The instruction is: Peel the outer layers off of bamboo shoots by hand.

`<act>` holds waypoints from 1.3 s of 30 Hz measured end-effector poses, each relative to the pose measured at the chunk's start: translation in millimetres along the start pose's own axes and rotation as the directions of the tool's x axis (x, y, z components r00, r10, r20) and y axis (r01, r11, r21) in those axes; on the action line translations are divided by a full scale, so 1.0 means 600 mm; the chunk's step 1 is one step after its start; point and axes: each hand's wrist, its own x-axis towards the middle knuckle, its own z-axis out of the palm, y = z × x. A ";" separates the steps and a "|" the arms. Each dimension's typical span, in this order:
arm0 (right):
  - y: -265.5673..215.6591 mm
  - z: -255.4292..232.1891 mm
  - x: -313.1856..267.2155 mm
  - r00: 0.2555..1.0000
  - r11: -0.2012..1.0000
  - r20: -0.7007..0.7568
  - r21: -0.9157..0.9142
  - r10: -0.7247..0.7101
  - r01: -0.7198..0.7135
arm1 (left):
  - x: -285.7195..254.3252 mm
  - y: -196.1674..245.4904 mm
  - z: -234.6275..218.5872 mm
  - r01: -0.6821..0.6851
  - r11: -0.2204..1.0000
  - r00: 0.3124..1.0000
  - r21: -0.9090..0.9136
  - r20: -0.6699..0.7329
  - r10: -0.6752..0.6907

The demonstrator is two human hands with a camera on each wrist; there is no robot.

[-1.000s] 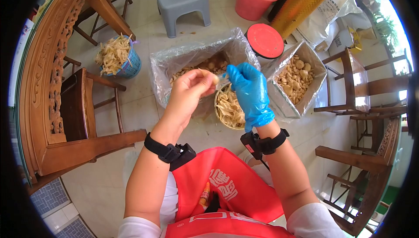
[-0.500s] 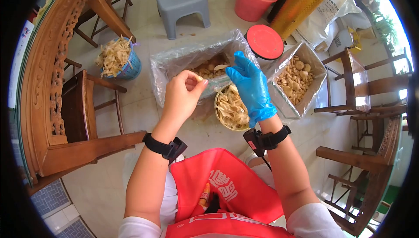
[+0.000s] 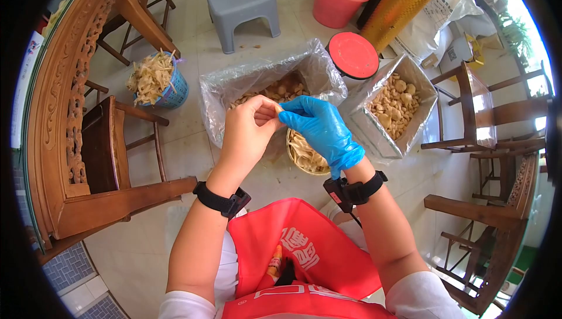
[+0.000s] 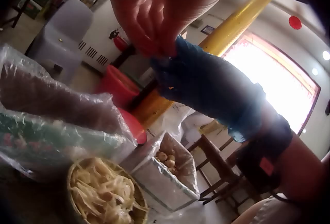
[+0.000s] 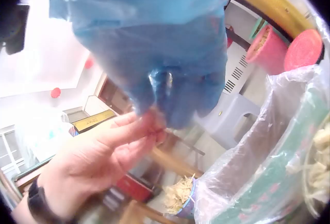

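My bare left hand [image 3: 246,129] and my right hand [image 3: 322,129], in a blue plastic glove, meet at their fingertips above the floor containers. Between finger and thumb the left pinches a small pale piece, almost wholly hidden now. The gloved thumb and fingers pinch at the same spot; in the right wrist view, bare fingertips [image 5: 154,123] press up against the glove. Below the right hand stands a round tub [image 4: 71,195] heaped with pale, thin strips [image 3: 307,154]. Beyond the hands is a plastic-lined box [image 3: 213,93] with brownish pieces at its bottom.
Right of the tub, another lined box [image 3: 367,124] holds pale chunks [image 3: 395,105]. A red round lid [image 3: 353,55] lies behind. A blue basket [image 3: 177,92] of strips stands left. Further back are a grey stool [image 3: 243,3] and a pink bucket [image 3: 333,9]. Wooden chairs flank both sides.
Half a second ago the gloved hand was apart from the left with spread fingers; it has come back left, closing its fingertips at the left hand's pinch. The left hand keeps its pinch.
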 end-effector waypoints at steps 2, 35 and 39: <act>0.008 -0.002 0.005 0.999 0.998 0.010 0.058 -0.037 0.037 | 0.001 -0.001 -0.001 -0.009 1.000 1.000 -0.030 0.003 0.009; 0.069 -0.022 0.023 0.936 0.980 -0.346 -0.201 -0.070 -0.001 | 0.016 -0.045 -0.053 0.125 0.955 0.972 0.270 -0.228 -0.063; 0.073 -0.010 0.024 0.913 0.996 -0.407 -0.084 -0.031 -0.003 | 0.023 -0.045 -0.049 -0.026 0.799 0.885 0.601 -0.358 0.298</act>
